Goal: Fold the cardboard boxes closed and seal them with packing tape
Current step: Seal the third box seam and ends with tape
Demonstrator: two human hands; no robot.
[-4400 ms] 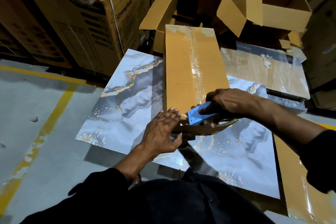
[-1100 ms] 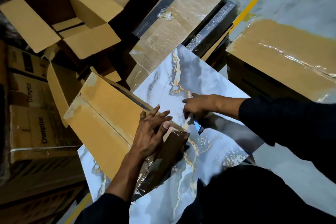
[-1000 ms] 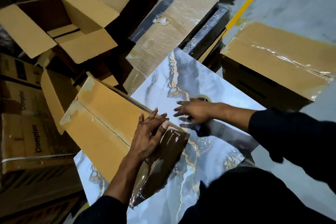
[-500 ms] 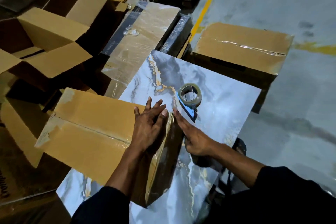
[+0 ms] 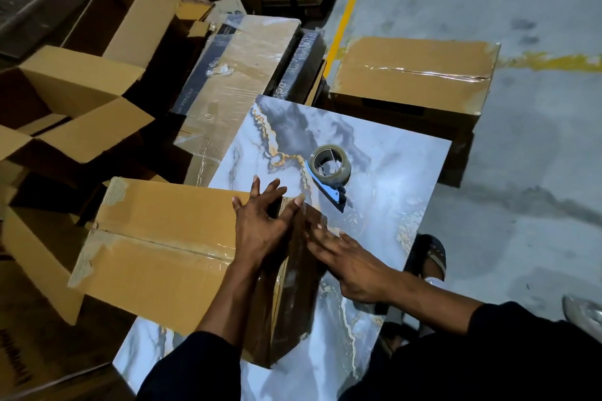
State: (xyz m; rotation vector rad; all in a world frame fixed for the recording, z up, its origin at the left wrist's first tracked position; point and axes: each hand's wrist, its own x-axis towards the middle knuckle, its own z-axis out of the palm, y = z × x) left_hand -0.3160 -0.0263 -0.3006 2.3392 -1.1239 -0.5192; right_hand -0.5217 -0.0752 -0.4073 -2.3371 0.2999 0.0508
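Note:
A long brown cardboard box [image 5: 163,238] lies on a marble-patterned slab [image 5: 391,205], its top seam covered with clear tape. My left hand [image 5: 260,225] presses flat on the box's near top edge, fingers straight. My right hand [image 5: 345,257] lies with straight fingers against the box's dark end face, where tape runs down. A tape dispenser [image 5: 330,171] with a blue handle and a roll of clear tape lies on the slab just beyond both hands, held by neither.
A taped box [image 5: 413,75] stands on the concrete floor at the right, by a yellow line [image 5: 351,0]. Several open empty boxes [image 5: 97,75] crowd the left. A plastic-wrapped flat pack [image 5: 234,75] lies behind the slab. A sandalled foot [image 5: 430,254] shows beside the slab.
My right hand set the tape dispenser down on the slab and came back to the box's end face. My left hand stayed on the top edge. The camera view swung right.

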